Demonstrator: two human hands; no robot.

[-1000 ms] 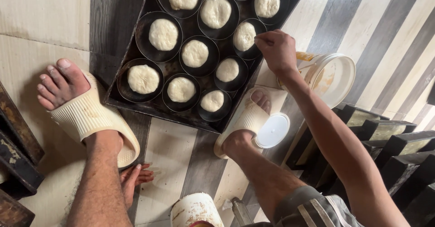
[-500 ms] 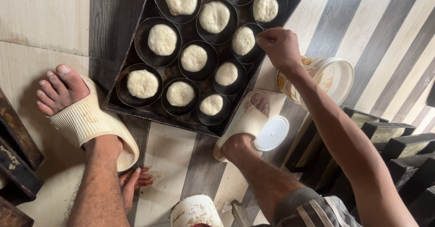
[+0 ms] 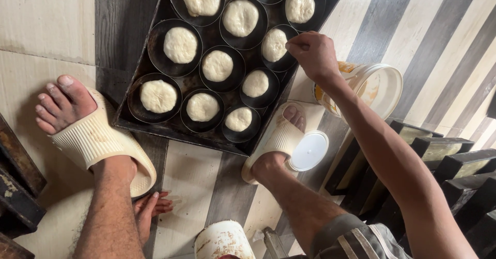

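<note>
A dark baking tray (image 3: 174,137) lies on the striped floor between my feet. It holds several round black tins, each with a pale dough round (image 3: 217,65) in it. My right hand (image 3: 314,55) hovers over the tray's right edge with its fingers pinched shut, just beside one dough round (image 3: 274,45); nothing shows in its grip. My left hand (image 3: 151,208) rests on the floor behind my left leg, fingers spread, holding nothing. Cream slippers (image 3: 93,140) are on both feet.
A white tub (image 3: 385,86) smeared with orange-brown liquid stands right of the tray, partly behind my right forearm. Its white lid (image 3: 308,150) lies by my right foot. Dark rectangular moulds (image 3: 454,163) stack at the right, dark trays (image 3: 15,186) at the left, and a white bucket (image 3: 222,239) below.
My right hand has shifted a little left, from the tray's edge near the tub to over the rightmost tins. My left hand and feet have stayed put.
</note>
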